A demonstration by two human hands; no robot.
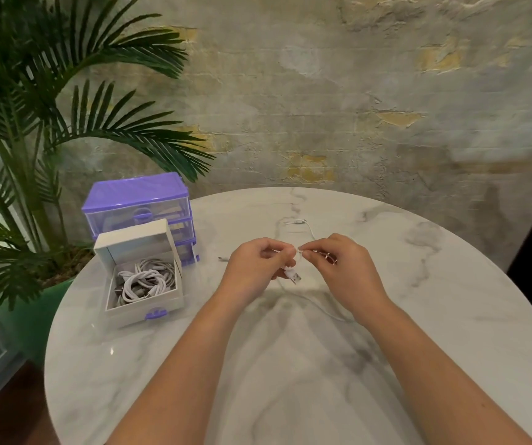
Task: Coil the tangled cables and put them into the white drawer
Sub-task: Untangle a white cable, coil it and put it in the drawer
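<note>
Both the left hand [256, 264] and right hand [338, 263] pinch a white cable [293, 275] above the middle of the marble table [450, 316], while coiled cables [144, 282] fill the white drawer [142, 311] near its left edge.

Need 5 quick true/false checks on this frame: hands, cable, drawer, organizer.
1. Both hands pinch the same white cable. True: the left hand and right hand meet on it above the table.
2. The white drawer is empty. False: coiled white cables already lie in it.
3. The drawer sits out on the table in front of the purple organizer. True.
4. The cable in hand is fully coiled. False: loose lengths trail on the table beyond and below the hands.
5. A USB plug hangs below the left hand. True.
</note>
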